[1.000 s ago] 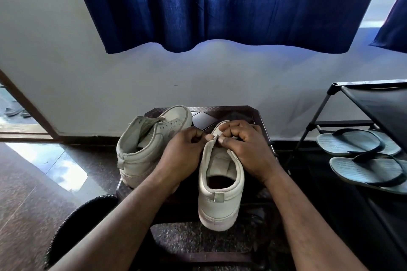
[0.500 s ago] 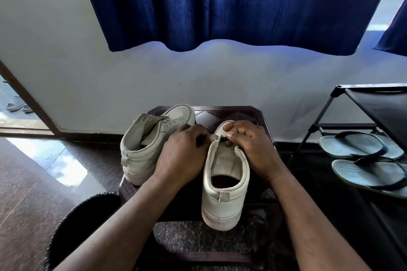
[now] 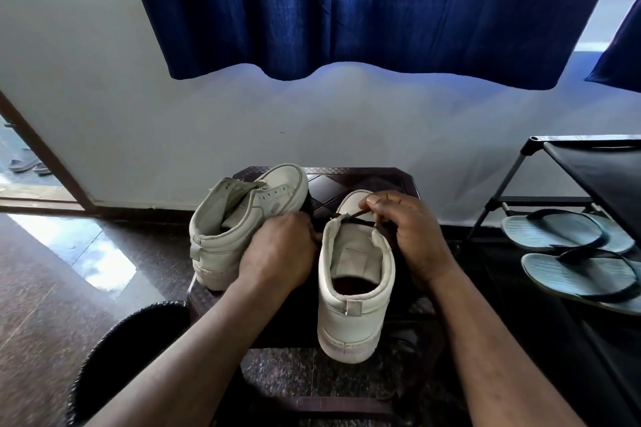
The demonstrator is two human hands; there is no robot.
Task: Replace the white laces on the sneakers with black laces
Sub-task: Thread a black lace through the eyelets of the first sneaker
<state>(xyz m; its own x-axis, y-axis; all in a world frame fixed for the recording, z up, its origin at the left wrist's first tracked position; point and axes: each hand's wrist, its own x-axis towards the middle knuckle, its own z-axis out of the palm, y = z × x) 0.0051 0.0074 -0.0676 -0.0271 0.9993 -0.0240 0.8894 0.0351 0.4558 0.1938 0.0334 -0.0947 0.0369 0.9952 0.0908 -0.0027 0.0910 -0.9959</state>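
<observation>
Black lace crosses the sneaker, ends hidden under both hands.

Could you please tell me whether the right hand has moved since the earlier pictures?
Yes. The right hand moved rightward across the near sneaker, pulling a black lace.

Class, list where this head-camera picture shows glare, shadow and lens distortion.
Head view: daylight glares off the floor at left; the stool under the sneakers lies in deep shadow, the black lace barely readable; wide-angle distortion leans the door frame and shoe rack.
</observation>
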